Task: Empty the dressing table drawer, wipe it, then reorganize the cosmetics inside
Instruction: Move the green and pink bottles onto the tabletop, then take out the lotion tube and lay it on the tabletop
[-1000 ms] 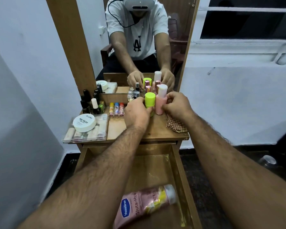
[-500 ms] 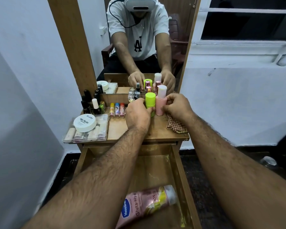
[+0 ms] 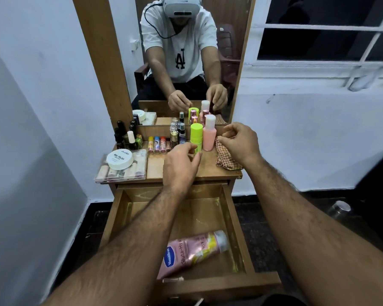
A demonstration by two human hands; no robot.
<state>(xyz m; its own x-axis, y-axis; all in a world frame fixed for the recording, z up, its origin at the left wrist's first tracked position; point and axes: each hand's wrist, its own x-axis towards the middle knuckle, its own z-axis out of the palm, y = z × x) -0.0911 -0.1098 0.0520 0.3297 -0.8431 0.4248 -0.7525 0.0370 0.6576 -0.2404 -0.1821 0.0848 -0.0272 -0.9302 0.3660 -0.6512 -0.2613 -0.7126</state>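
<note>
1. One tube (image 3: pixel 194 253) lies flat in your open drawer (image 3: pixel 237 228), near the front; long axis runs diagonally, white cap toward back right.
2. Tube is pink with a yellow patch and a blue Vaseline logo.
3. Your left hand (image 3: pixel 181 165) hovers just before the green bottle (image 3: pixel 196 136), fingers loosely curled, holding nothing.
4. Your right hand (image 3: pixel 240 141) is over the cloth (image 3: pixel 227 161), beside the pink bottle (image 3: pixel 209 135), fingers loosely curled, nothing held.
</note>
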